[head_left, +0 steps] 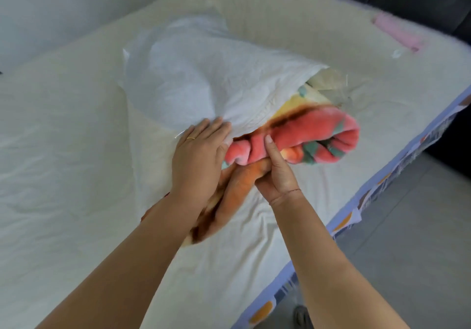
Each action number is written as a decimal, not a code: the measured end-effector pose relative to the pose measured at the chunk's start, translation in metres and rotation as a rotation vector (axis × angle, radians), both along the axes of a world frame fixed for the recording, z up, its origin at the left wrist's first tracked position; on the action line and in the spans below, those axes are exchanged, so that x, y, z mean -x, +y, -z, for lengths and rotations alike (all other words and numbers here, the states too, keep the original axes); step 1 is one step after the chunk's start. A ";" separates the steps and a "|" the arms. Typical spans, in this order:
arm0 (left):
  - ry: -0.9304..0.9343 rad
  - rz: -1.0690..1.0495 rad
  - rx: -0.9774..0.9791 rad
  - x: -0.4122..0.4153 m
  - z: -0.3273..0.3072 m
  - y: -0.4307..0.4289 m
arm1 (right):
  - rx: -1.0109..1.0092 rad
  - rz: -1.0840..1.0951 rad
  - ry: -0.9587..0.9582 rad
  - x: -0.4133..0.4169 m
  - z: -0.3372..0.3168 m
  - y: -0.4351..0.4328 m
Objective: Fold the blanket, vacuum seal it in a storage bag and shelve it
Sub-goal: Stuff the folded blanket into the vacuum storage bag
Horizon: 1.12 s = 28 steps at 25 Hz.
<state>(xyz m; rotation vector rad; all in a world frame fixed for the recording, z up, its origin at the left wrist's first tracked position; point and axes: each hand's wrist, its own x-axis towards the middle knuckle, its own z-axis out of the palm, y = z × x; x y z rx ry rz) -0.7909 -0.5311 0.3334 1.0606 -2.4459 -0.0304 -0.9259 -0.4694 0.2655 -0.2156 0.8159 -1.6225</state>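
**A:** What holds what here?

**B:** A white plastic storage bag [198, 73] lies mid-frame on the bed [63, 150], with its mouth facing lower right. The rolled fleece blanket [318, 135], red, orange, green and cream, is only partly inside. Its far part sits under the plastic, its red rolled end sticks out right of centre, and an orange corner trails down between the wrists.

**A:** And the hands?

**B:** The left hand [198, 155] lies flat at the bag's mouth, its fingers [214, 127] straight and close together on the plastic edge. The right hand [275, 173] grips the blanket from below, thumb pressed on the red fold and the other fingers curled underneath.

**A:** Anything else?

**B:** A pink folded item [397, 33] rests on the bed at upper right. A blue patterned border [356, 201] runs down the bed's right edge.
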 end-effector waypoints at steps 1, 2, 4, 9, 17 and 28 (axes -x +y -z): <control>-0.043 -0.016 -0.043 0.005 -0.015 -0.010 | -0.033 -0.005 0.031 0.007 -0.019 -0.014; -0.121 -0.040 -0.062 0.011 -0.032 -0.020 | -0.053 -0.016 0.052 0.013 -0.038 -0.030; -0.302 -0.118 -0.034 0.019 -0.057 -0.040 | -0.048 -0.026 0.057 0.021 -0.074 -0.057; -0.240 -0.261 0.208 0.017 -0.101 -0.129 | -0.004 -0.049 0.053 0.018 -0.139 -0.130; -0.240 -0.329 0.236 0.034 -0.167 -0.261 | -0.324 0.294 -0.073 0.012 -0.163 -0.256; -0.321 -0.356 0.278 0.082 -0.176 -0.321 | -0.649 -0.025 0.642 0.026 -0.172 -0.312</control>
